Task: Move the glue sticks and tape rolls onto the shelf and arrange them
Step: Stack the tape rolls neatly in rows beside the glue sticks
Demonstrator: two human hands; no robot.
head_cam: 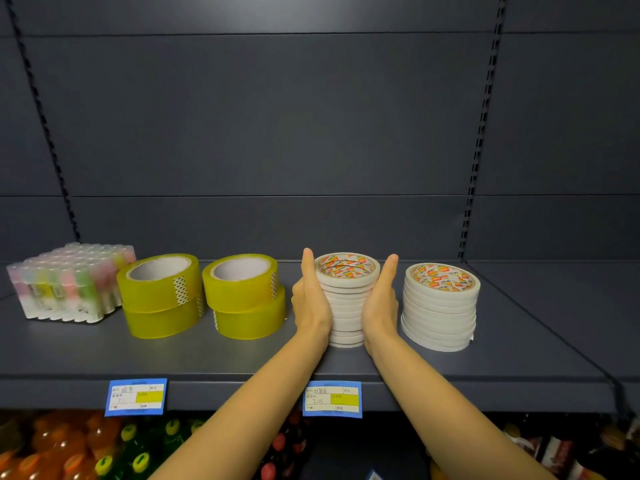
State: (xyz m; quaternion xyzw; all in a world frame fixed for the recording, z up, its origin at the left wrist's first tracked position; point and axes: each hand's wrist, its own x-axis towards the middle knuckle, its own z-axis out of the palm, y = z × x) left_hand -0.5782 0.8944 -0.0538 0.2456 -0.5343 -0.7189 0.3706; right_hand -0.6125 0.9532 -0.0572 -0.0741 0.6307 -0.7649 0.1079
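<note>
Tape rolls, thin and pale, form a white stack (346,306) on the shelf (519,358), pressed between both hands. The left hand (310,299) lies flat against its left side and the right hand (381,301) against its right side, thumbs up and fingers stretched along the rolls. Just right of the right hand stands a second white stack (440,306). Left of the left hand sit two pairs of yellow tape rolls (244,296), and farthest left, the wrapped glue sticks (69,282).

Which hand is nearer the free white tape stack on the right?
Right. The right hand sits just left of the free white stack; the left hand is farther left, across the other white stack.
</note>
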